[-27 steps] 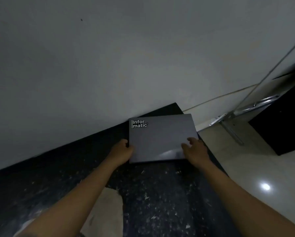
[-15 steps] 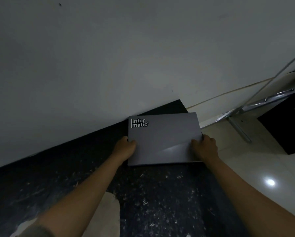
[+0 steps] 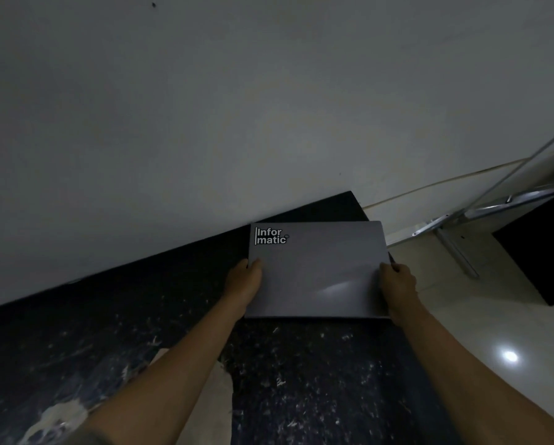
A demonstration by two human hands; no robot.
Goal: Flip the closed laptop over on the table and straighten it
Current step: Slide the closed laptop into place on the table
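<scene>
A closed grey laptop (image 3: 317, 268) lies on the dark speckled table (image 3: 301, 380), near its far right corner, close to the wall. A white "Informatic" sticker sits at the lid's far left corner. My left hand (image 3: 245, 284) grips the laptop's left edge, thumb on top. Over on the right edge my right hand (image 3: 397, 284) holds it the same way, fingers curled under. The laptop's right side slightly overhangs the table edge.
A pale wall (image 3: 205, 123) runs along the table's back. Right of the table is a light tiled floor (image 3: 494, 332) with a metal stand (image 3: 455, 245) and a dark cabinet (image 3: 542, 252). A worn pale patch (image 3: 205, 396) marks the tabletop near me.
My right hand slid from the lid's near right corner onto the right edge and closed on it. The left hand tightened on the left edge. The laptop turned squarer to me.
</scene>
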